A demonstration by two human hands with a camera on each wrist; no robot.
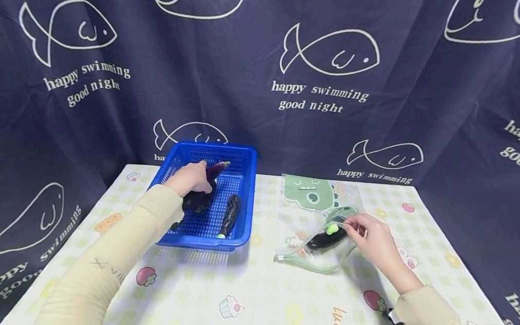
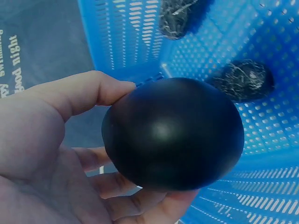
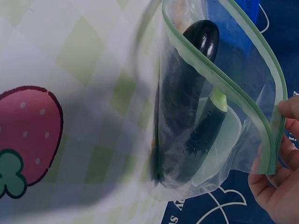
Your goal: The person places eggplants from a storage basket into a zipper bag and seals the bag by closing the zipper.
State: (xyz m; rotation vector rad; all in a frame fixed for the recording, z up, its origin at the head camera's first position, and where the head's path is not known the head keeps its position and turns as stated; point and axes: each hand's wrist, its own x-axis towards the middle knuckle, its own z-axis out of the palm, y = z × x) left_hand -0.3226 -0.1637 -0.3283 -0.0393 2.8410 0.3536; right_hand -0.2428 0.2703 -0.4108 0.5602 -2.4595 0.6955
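Left hand (image 1: pixel 194 178) — fingers grasping dark eggplant (image 2: pixel 173 133) at blue basket (image 1: pixel 250 198) | right hand (image 1: pixel 371 237) — fingers pinching green-edged rim of clear bag (image 1: pixel 308 195) on surface (image 1: pixel 202 291) | bag: open-mouthed, eggplants (image 3: pixel 182 98) inside

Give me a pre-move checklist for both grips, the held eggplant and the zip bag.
1. Left grip on the eggplant: ok, thumb and fingers around it.
2. Eggplant away from the blue basket: not ok, it is in or just over it.
3. Right grip on the zip bag: ok, pinching its edge.
4. Bag mouth: ok, zip edges apart.
5. Room in the bag: cannot tell, a bagged eggplant takes up some.
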